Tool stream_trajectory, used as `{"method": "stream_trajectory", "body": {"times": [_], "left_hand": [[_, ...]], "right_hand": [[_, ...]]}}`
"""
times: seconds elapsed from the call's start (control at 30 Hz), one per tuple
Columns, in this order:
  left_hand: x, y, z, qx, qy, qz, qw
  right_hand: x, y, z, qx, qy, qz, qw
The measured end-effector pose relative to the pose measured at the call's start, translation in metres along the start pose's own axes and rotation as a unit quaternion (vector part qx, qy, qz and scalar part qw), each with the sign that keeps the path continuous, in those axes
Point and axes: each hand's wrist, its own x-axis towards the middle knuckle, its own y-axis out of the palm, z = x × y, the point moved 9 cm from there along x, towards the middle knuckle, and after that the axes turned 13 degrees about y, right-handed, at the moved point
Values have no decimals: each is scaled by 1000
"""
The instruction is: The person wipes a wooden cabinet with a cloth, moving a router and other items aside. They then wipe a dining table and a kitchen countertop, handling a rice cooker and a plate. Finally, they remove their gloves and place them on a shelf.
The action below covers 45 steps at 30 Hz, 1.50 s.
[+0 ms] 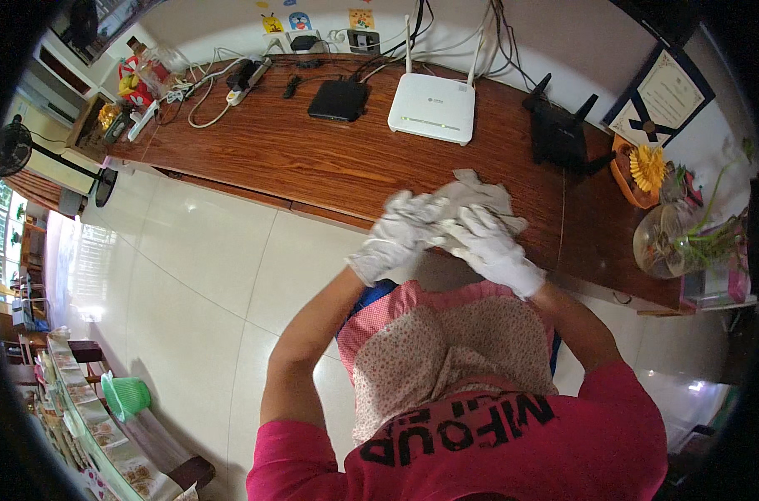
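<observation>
Both of my hands wear white gloves and meet at the front edge of a brown wood-grain cabinet top [260, 141]. A crumpled light grey cloth [476, 194] lies there, spread out beyond my fingers. My left hand [404, 232] has its fingers at the cloth's left side, bent towards the other hand. My right hand [492, 244] grips the near part of the cloth, its fingers lying over it. The gloves hide part of the cloth, so the exact hold of the fingertips is hard to see.
Behind the cloth stand a white router [433, 108], a black set-top box [337, 100] and a black router [558, 134]. A power strip [247, 81] with cables lies further left. At right are an orange flower holder [633, 175], a glass plant vase [664, 241] and a framed certificate [664, 94].
</observation>
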Motion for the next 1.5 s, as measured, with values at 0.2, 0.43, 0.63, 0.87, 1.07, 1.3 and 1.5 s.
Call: {"method": "stream_trajectory", "body": {"times": [0.2, 0.43, 0.63, 0.87, 1.07, 1.3, 1.5], "left_hand": [[-83, -49, 66, 144, -116, 64, 981], [-60, -38, 59, 159, -187, 125, 961], [47, -11, 1, 22, -92, 149, 984], [112, 8, -5, 35, -32, 74, 996], [129, 29, 19, 53, -95, 23, 994], [140, 38, 20, 53, -122, -25, 991], [140, 39, 19, 69, -111, -36, 991]], "right_hand": [[94, 47, 61, 45, 4, 59, 997], [94, 38, 44, 87, -10, 61, 994], [30, -15, -39, -3, 91, 160, 983], [19, -17, -123, -26, 210, 67, 975], [111, 18, -207, 26, 307, -38, 951], [182, 45, -278, 225, 468, -99, 849], [201, 55, -287, 122, 449, -107, 879]]}}
